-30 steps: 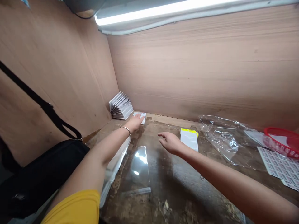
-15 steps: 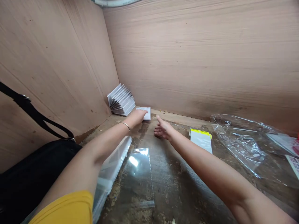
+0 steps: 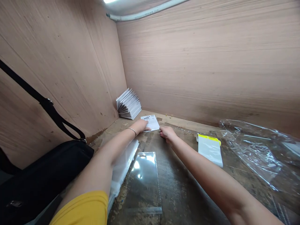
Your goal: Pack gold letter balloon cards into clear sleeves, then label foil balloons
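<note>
A pair of bare hands meets over a printed white card [image 3: 153, 123] lying toward the far side of a worn brown table [image 3: 178, 184], just in front of the wooden back wall [image 3: 206, 62]. A narrow strip of tabletop separates the card's far edge from that wall; to the left, a fanned stack of white cards [image 3: 128, 104] fills the corner and rests near the card. Wider bare table opens toward the person, between the forearms, and to the right as far as a white packet with a yellow top [image 3: 210, 150].

The left hand [image 3: 139, 126], a thin bangle at its wrist, lies over the card's left side, thumb and finger slightly apart on its face; whether they grip cannot be told. The right hand [image 3: 168, 134] is curled, its fingers pinched together at the near right corner.

The card lies face up, its dark print at the end toward the wall, its long axis appearing to run away from the person and tilting slightly left. Nearer, a clear sleeve [image 3: 146, 184] lies flat beside a pile of clear sleeves [image 3: 123, 170], partly under the left forearm. A black bag [image 3: 47, 175] sits at left; crumpled clear plastic [image 3: 260, 156] spreads at far right.
</note>
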{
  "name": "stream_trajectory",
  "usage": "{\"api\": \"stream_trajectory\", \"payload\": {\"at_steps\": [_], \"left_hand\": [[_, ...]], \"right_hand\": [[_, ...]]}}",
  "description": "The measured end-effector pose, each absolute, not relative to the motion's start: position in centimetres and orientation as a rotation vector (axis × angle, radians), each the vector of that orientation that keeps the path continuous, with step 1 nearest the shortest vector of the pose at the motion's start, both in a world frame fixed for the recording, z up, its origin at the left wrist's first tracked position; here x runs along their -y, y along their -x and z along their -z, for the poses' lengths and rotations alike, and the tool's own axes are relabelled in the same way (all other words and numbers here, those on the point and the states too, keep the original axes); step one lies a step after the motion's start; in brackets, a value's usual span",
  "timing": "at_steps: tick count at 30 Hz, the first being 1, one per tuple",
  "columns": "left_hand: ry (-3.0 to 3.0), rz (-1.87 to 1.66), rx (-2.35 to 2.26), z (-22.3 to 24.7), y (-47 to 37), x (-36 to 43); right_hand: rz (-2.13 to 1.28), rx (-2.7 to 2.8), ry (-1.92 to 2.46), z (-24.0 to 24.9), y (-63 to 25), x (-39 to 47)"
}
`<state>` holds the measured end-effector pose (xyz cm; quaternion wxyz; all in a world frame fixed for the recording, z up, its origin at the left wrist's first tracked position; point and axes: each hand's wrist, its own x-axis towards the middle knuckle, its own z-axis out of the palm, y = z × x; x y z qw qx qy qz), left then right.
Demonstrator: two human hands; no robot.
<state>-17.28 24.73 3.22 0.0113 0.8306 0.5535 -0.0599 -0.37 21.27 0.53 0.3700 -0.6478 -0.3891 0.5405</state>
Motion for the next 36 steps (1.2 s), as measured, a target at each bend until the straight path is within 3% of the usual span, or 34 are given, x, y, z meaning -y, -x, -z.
{"api": "stream_trajectory", "payload": {"at_steps": [9,18,26,36], "left_hand": [[-2.679,0.330,-1.608,-3.0,16.5,-23.1],[-2.797,-0.028,-1.494,-6.2,14.6,-18.0],[-2.217,-0.644,-2.438,-14.9,25.6,-25.3],[-1.868,-0.673,-2.513,-12.8,30.5,-31.5]], "right_hand": [[-1.300,0.986,1.624,0.0,-1.0,-22.0],[-1.828,0.905,1.210,-4.0,-2.2,-19.6],[-1.728,0.723,1.121,0.6,-1.5,-17.6],[-1.723,0.739,1.062,1.4,-1.7,-17.3]]}}
